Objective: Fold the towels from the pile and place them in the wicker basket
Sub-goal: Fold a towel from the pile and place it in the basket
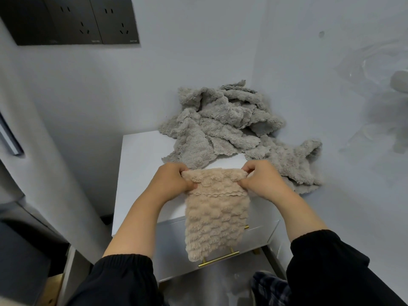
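Your left hand and right hand pinch the beige towel by its top corners. It hangs over the white cabinet front, covering part of a brass handle. Beyond, the grey towel pile occupies the cabinet's rear. Dark sockets sit on the wall, upper left.

The beige towel is thick plush cloth, its pile raised in soft scalloped rows, with a thin stitched hem along the folded-over edge. The grey towels heaped at the back right corner of the cabinet are the same fluffy, matt fleece with wavy edges. The cabinet top is smooth and white with a faint sheen, and the drawer front looks equally smooth. The drawer handle is polished brass-coloured metal. The sleeves are matt black cloth with gathered cuffs. The socket panel is dark, smooth plastic with a dull shine. The wall is pale and matt.
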The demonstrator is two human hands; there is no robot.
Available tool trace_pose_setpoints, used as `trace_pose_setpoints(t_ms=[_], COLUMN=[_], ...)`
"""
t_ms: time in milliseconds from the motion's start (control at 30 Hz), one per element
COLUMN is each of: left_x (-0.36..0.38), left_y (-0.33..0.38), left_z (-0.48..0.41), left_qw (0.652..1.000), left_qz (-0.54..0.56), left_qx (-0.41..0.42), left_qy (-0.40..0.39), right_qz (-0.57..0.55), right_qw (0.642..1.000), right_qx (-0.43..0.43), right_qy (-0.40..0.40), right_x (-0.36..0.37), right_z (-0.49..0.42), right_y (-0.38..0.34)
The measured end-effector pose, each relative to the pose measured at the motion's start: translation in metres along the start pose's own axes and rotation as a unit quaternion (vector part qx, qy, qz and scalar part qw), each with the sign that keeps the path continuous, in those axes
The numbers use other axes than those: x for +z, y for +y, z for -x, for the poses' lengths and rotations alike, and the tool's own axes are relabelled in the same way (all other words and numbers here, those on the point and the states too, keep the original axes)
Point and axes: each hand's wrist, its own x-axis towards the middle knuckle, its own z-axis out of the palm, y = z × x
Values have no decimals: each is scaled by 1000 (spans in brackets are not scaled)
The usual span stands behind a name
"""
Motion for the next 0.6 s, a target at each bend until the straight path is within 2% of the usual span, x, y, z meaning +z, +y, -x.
trace_pose_setpoints(t_ms=[167, 267, 367, 433, 600], left_x=[4, 6, 8, 10, 15], left_y=[5, 6, 6, 4, -4], left_z=[-1, -2, -3, -2, -1], left_qw=[993, 983, 974, 974, 975], left_qz=[22, 3, 1, -18, -104], left_qx=[35, 67, 90, 108, 157], left_qy=[114, 173, 209, 200, 114], right_qz=[-140, -99, -85, -80, 14], right_qw=[987, 986, 984, 984, 994], right_qx=[17, -26, -47, -58, -55], right_qy=[74, 131, 149, 148, 92], right_x=[7, 10, 10, 10, 3], right_z=[-3, -4, -4, -4, -4], right_y=[-7, -10, -11, -9, 5])
